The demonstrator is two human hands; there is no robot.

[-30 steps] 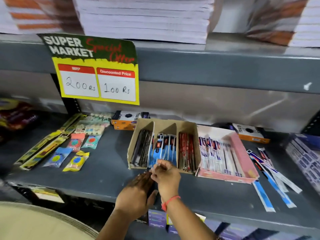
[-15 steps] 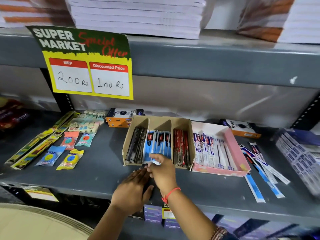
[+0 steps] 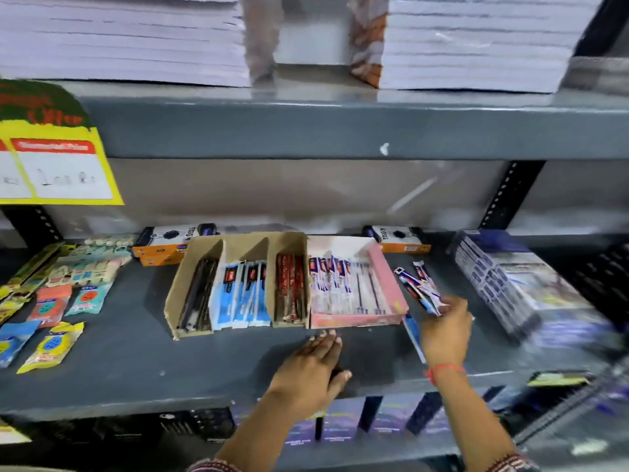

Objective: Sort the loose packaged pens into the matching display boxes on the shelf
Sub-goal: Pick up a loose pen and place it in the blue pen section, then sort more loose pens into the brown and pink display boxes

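Nearest, left hand (image 3: 311, 371): laid flat at 6 o'clock on the shelf (image 3: 136, 362), fingers spread, nothing held.
Right hand (image 3: 444, 332): at 4 o'clock, fingers closed around loose packaged pens (image 3: 420, 289).
Pink box (image 3: 388, 284): just left of those pens.
Cardboard box (image 3: 200, 264): at 12 o'clock, three compartments filled.

loose packaged pens (image 3: 417, 287) fanned right of pink box (image 3: 388, 281); cardboard box (image 3: 180, 287) holds black, blue, red packs

Matt grey metal shelf (image 3: 143, 369); brown cardboard box (image 3: 177, 294).
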